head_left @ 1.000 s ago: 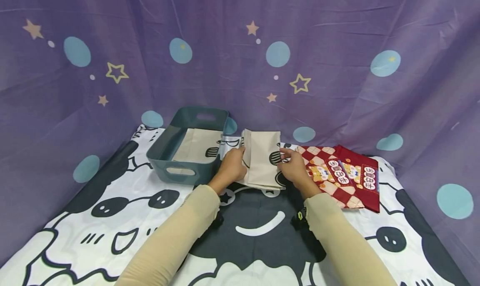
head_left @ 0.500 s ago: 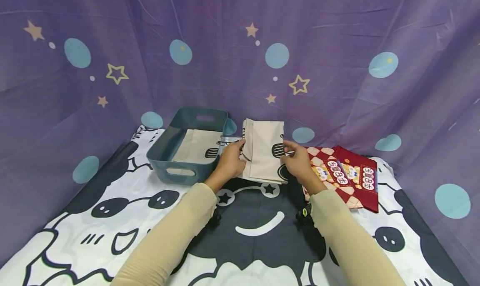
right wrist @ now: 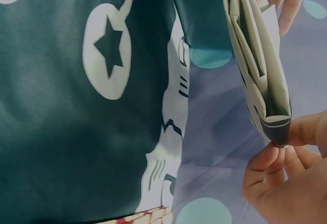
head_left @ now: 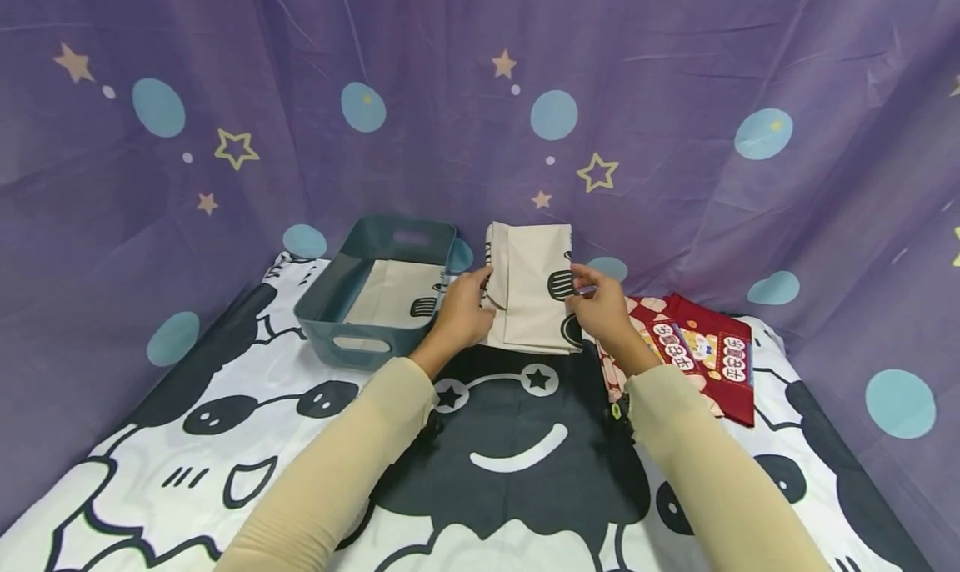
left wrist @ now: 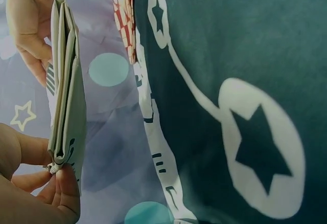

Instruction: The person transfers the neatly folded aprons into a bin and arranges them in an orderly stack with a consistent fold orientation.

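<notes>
My left hand [head_left: 463,309] pinches the left edge of a folded cream cloth [head_left: 534,293] with black printed shapes, while my right hand [head_left: 602,309] pinches its right edge. Held up off the bed, the cloth faces me in the head view. Both wrist views look along its lower edge, where several stacked layers show: the folded cloth [left wrist: 68,101] at left, with thumb and fingers of the left hand [left wrist: 38,193] at one corner. In the right wrist view, the right hand [right wrist: 291,183] grips the opposite corner.
To the left stands a blue-grey basket [head_left: 360,357] with handle slots, holding another folded cream cloth [head_left: 388,295]. Folded red checked cloths [head_left: 726,376] with cartoon labels lie at right, partly behind the right arm. A purple curtain [head_left: 450,163] hangs behind the black-and-white printed bedsheet [head_left: 525,505].
Both hands have raised the folded cream cloth and moved it slightly right and away from me. The basket and the red cloths have stayed put.
</notes>
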Demonstrator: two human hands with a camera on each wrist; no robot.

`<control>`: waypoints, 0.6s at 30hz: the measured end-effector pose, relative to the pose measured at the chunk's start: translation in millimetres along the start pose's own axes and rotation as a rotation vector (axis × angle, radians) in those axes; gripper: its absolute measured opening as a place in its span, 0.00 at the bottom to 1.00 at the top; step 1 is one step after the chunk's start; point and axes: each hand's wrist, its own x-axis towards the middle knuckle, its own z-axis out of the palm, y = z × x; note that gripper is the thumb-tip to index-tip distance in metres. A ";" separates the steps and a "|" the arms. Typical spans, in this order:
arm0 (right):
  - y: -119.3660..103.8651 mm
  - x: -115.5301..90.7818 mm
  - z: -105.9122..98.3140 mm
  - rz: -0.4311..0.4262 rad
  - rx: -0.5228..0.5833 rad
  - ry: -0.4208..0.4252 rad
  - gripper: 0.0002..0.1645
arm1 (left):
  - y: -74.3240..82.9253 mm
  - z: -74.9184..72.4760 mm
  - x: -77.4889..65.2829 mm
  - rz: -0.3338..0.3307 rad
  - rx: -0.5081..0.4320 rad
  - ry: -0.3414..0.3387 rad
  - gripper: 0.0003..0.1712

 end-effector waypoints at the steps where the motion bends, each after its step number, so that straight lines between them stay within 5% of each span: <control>1: -1.6 0.6 -0.5 -0.003 -0.002 -0.002 0.36 | 0.7 -1.4 0.1 0.003 0.002 0.003 0.40; 18: -24.3 6.5 -3.6 -0.052 -0.022 -0.018 0.35 | 10.6 -23.3 3.4 0.004 0.010 0.017 0.40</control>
